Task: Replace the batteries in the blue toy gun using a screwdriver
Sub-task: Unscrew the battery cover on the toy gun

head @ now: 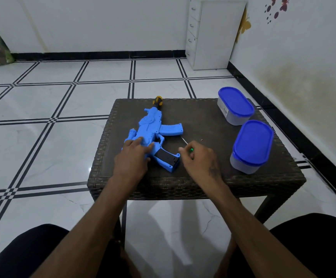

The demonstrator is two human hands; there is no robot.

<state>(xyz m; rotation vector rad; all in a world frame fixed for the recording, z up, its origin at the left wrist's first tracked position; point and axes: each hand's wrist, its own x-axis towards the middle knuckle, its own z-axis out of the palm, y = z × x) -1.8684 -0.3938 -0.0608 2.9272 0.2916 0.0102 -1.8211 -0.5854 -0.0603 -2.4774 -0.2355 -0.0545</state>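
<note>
Seen from a head cam looking down at a small dark wicker table. A blue toy gun lies flat on the table's left half, its long axis running from the orange-and-black muzzle at the far edge back toward the person, w/ the handgrip at the near end pointing to the right. The left hand rests on the rear of the gun body, fingers fairly straight and spread, pressing it down rather than curling round it. The right hand is just right of the handgrip, fingers curled and pinching a small screwdriver w/ a green handle; its thin metal shaft points away and to the left, toward the gun's magazine, tip not touching the gun. A dark panel shows on the handgrip, prob. the battery compartment, tho whether a cover is on or off can't be told. So the right hand is the nearer one to that panel: it lies just left of the screwdriver, and the tip would need to swing left and back toward the person to reach it. A tiny metal bit, maybe a screw, lies beyond the right hand. Two blue-lidded containers stand along the right edge, well apart from the gun.
</note>
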